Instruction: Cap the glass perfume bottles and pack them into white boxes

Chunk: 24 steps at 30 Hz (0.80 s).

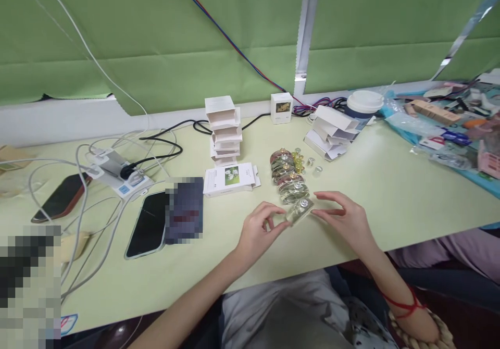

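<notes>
My left hand [260, 230] is pinching the clear piece [296, 213] by one edge, probably leaving its silver top [303, 203] uncovered, beside the similar row [287, 173]; my right hand [349, 220] is flanking it, finger and thumb apart.

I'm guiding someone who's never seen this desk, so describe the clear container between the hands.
On the pale table, follow the row of shiny containers, right of the tall stack of white boxes, to its near end. There, between the left hand and the right hand, is the clear container, silvery-topped and tilted; unlike its neighbours, it is being held.
</notes>
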Each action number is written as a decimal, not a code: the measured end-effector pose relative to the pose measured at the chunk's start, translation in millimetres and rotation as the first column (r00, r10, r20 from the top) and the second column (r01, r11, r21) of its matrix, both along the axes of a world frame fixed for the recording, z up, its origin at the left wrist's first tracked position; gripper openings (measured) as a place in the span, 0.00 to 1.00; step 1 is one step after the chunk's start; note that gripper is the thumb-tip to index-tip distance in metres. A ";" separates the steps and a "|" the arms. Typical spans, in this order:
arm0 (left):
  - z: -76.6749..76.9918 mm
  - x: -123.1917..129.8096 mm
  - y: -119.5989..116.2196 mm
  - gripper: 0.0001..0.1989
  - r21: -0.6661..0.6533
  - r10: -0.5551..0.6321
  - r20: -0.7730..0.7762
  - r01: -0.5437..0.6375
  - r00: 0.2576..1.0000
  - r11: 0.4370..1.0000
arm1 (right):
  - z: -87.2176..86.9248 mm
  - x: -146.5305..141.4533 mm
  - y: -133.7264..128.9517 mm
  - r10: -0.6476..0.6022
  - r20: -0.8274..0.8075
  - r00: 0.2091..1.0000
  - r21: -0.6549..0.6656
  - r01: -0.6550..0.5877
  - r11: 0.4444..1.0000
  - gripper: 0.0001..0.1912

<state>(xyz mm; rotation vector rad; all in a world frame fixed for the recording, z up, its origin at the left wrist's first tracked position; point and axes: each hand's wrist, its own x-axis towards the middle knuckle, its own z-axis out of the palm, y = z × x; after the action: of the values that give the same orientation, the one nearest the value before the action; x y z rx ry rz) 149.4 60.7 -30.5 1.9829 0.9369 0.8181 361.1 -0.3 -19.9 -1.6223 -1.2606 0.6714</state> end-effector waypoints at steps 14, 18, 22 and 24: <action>5.3 8.8 -1.0 0.12 0.081 -0.106 -0.053 0.110 0.993 0.991 | 1.0 -3.6 -0.4 0.239 0.098 0.966 -0.098 -0.230 0.968 0.25; 6.9 15.4 8.2 0.37 0.251 -0.010 -0.016 0.014 1.000 0.968 | -9.2 9.9 12.3 0.115 0.156 0.981 -0.010 -0.115 0.993 0.32; 5.3 29.0 19.7 0.63 0.255 -0.108 -0.073 0.123 0.991 0.959 | -14.8 23.5 27.3 0.148 0.421 0.895 0.039 -0.181 0.983 0.46; 2.0 37.1 25.2 0.69 0.183 -0.110 -0.075 0.122 0.991 0.976 | -15.8 25.1 32.7 0.179 0.508 0.843 0.017 -0.217 0.976 0.51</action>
<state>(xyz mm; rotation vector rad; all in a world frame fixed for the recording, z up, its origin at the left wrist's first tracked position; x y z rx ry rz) 186.4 85.8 -28.5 2.2157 0.7956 0.8046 386.2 32.4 -35.7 -1.6776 -1.8319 0.3157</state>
